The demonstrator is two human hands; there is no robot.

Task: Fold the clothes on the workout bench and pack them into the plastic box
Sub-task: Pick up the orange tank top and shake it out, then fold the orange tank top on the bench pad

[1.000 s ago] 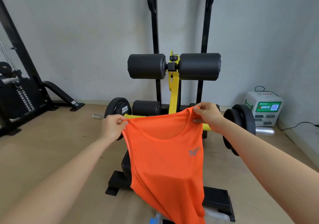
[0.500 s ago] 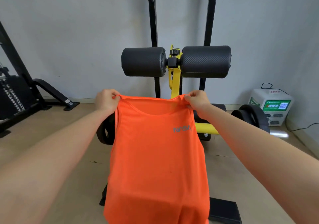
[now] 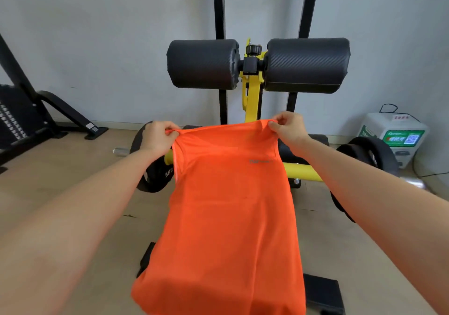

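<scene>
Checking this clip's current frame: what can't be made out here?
1. Head view: the orange tank top covers most of the workout bench.
2. The top's hem is cut off by the bottom edge.
3. Its grey chest print is too small to read.
4. The plastic box is outside the frame.
5. The left hand and right hand pinch the shoulders, fabric hiding some fingers.

Orange sleeveless top [image 3: 226, 217], thin fabric, small grey logo on the chest. Held in the air by its two shoulder straps, one pinched in the left hand [image 3: 158, 137], the other in the right hand [image 3: 289, 130]. Spread flat, logo side facing the camera, hem cut off at the bottom edge. Hides much of the bench [image 3: 252, 96]; yellow post and black rollers visible above.
</scene>
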